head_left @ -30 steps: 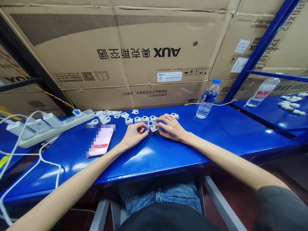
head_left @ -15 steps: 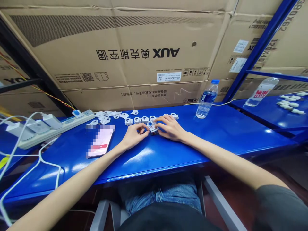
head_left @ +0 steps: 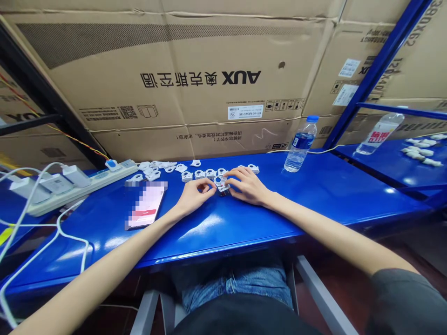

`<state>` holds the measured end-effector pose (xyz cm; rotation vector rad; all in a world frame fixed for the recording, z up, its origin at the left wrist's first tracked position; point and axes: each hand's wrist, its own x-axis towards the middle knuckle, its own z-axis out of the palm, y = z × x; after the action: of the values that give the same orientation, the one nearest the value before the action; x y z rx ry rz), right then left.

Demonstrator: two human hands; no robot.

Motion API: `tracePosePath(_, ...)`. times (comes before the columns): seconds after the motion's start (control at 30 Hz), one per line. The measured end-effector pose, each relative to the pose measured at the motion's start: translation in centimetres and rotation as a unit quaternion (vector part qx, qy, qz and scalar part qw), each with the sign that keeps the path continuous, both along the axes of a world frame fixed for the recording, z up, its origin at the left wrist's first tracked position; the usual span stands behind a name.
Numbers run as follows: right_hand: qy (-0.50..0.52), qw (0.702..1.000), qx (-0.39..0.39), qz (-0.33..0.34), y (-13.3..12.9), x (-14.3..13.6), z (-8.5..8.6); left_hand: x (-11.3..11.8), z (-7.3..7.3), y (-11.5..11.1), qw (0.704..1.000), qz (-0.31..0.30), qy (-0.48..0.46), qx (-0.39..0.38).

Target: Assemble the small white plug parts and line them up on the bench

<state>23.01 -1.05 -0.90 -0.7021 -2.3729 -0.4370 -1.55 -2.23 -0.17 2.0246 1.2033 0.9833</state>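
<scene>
A small white plastic part with a round ring (head_left: 220,183) stands on the blue table, between my two hands. My left hand (head_left: 194,196) is closed, thumb and index fingertip pinched together at the part's left side. From the other side, my right hand (head_left: 249,187) has its bent fingers on the part's right edge. The part's lower portion looks dark, too small to make out. Just behind it, similar white ring parts (head_left: 199,174) form a row, some partly covered by my right hand.
A pink-screened phone (head_left: 148,204) lies left of my left hand. More white pieces (head_left: 153,171) are heaped near a power strip (head_left: 92,184) with chargers and cables. A water bottle (head_left: 301,145) stands at the back right. Cardboard (head_left: 195,46) walls off the rear.
The small white part has tilted slightly between my fingers. Both hands stay in nearly the same place.
</scene>
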Motion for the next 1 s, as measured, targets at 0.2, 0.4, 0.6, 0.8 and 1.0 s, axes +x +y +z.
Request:
tracePosePath(0.2, 0.008, 1.0, -0.001, -0.024, 0.2, 0.2, -0.1, 0.0, 0.0, 0.0, 1.0, 0.007, 0.001, 0.005)
tracePosePath(0.4, 0.074, 0.989, -0.071, -0.107, 1.4, 1.1, -0.7, 0.0, 0.2, -0.2, 1.0, 0.009, 0.014, 0.016)
tracePosePath(0.6, 0.103, 0.974, -0.126, -0.156, 2.7, 1.7, -1.2, 0.0, 0.3, -0.3, 0.999, 0.012, 0.039, 0.033)
tracePosePath(0.8, 0.068, 0.97, -0.146, -0.18, 3.1, 1.7, -1.6, 0.0, 0.4, -0.4, 0.997, 0.027, 0.056, 0.042)
tracePosePath(1.0, 0.063, 0.965, -0.159, -0.197, 3.4, 1.9, -1.8, -0.1, -0.1, -0.3, 0.995, 0.019, 0.083, 0.048)
